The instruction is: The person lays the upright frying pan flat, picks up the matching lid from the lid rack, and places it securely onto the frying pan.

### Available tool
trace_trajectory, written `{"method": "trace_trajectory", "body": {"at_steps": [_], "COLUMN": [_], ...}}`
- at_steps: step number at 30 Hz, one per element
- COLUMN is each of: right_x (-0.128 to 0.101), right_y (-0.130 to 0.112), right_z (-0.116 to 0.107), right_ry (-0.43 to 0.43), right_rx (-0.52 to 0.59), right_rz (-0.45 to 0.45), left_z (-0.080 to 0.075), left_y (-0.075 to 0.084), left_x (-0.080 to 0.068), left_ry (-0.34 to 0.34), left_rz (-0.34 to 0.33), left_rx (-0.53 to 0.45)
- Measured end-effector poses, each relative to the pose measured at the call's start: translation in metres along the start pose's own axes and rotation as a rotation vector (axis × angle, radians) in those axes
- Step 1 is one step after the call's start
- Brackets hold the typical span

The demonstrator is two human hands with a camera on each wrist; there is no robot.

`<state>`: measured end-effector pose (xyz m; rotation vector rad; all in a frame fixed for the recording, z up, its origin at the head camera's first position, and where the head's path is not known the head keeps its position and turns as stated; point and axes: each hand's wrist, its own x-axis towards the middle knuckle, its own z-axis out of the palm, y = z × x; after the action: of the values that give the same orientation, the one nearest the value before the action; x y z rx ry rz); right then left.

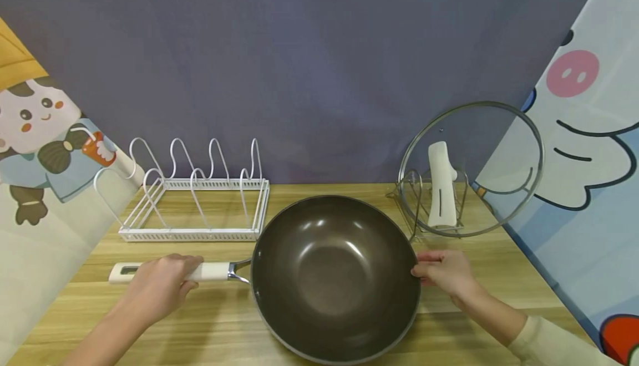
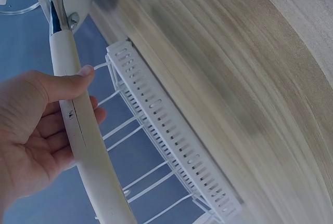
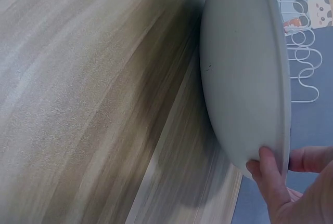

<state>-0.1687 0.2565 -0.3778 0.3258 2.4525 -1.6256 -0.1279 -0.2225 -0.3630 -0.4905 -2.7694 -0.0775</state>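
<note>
Head view: pan (image 1: 334,277) central, handle (image 1: 213,271) pointing to nine o'clock, long axis nine-to-three; left hand (image 1: 163,280) grips the handle, right hand (image 1: 447,272) pinches the pan at three. Judged step: two-handed support; next move calls for level hands. Left-wrist view: handle lies eleven-to-five. Right-wrist view: pan appears clear of the tabletop (image 3: 78,104).

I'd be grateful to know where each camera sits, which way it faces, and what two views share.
Head: worn on the head, facing forward and down at the pan and white rack; left grip and right grip show, with forearms.
Left wrist: worn there, facing the handle, the rack beyond; only the left grip shows.
Right wrist: worn there, facing the pan's underside; the right grip shows, plus fingers, apparently the left's, at the top edge.
Shared: head and left wrist both show the left grip holding the handle.
</note>
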Motion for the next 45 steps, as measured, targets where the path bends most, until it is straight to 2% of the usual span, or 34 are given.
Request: {"method": "trace_trajectory", "body": {"at_steps": [15, 30, 45], "right_x": [-0.007, -0.008, -0.013], "right_y": [0.005, 0.005, 0.007], "right_z": [0.001, 0.002, 0.0], "right_ry": [-0.002, -0.015, -0.012], "right_rx": [0.035, 0.026, -0.013], "right_rz": [-0.004, -0.002, 0.01], "left_z": [0.001, 0.001, 0.004], "left_y": [-0.003, -0.005, -0.008], "left_x": [0.003, 0.006, 0.013], "left_ry": [-0.013, -0.014, -0.052], "left_rz": [0.003, 0.006, 0.016], "left_rx": [-0.011, -0.018, -0.04]}}
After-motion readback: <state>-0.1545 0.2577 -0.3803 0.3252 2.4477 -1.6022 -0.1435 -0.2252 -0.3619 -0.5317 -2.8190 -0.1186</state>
